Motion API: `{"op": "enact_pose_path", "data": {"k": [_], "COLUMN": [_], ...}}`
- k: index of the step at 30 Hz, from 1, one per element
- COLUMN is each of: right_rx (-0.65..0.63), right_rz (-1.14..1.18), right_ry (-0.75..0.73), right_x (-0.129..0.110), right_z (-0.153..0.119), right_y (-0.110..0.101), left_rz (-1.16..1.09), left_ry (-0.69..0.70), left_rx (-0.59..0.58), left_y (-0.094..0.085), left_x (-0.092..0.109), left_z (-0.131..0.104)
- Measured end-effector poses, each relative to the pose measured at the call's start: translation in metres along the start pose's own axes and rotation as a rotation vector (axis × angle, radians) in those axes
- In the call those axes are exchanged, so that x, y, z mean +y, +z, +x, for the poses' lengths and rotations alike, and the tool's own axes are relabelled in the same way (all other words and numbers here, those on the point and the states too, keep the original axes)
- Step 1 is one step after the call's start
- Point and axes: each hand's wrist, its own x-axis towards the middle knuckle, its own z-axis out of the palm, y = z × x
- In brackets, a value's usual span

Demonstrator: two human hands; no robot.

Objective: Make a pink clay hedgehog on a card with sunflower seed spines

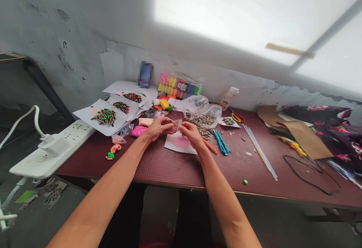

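Observation:
My left hand (158, 129) and my right hand (191, 133) meet over the middle of the table, fingers pinched round a small clear plastic bag (177, 126). What the bag contains is too small to make out. Just below them lies a white card (172, 146) bearing a pink patch (181, 141), partly covered by my right hand. Beside that hand are an orange pen-like stick (210, 147) and a blue utility knife (221, 142). Striped sunflower seeds (202, 121) spill from a clear bag (196, 105) behind my hands.
Seed-covered cards (105, 117), pink clay (138, 131) and a white power strip (65, 146) are on the left. A multicoloured clay pack (181, 86) leans at the back. Rightward lie scissors (238, 117), clear sticks (260, 152) and a corded yellow glue gun (294, 146).

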Motion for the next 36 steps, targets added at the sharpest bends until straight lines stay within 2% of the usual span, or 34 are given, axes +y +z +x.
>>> {"op": "enact_pose_path", "data": {"k": [4,11,20,29,36], "right_rx": [0.002,0.094,0.154,0.154,0.153], "right_rz": [-0.044,-0.118,-0.273,-0.161,-0.191], "right_ry": [0.007,-0.052,-0.212,-0.188,-0.152], "right_x": [0.003,0.007,0.008,0.012,0.014], "right_z": [0.001,0.004,0.001,0.003,0.004], "right_y": [0.001,0.003,0.005,0.007,0.006], "left_rz": [0.029,-0.036,-0.078,-0.070,-0.037], "left_ry": [0.000,-0.021,-0.041,-0.051,-0.078], "left_rx": [0.007,0.035,0.048,0.092,0.039], "left_y": [0.001,0.000,-0.002,0.005,0.002], "left_x": [0.001,0.003,0.004,0.006,0.001], "left_z": [-0.001,0.000,-0.001,-0.003,-0.001]}}
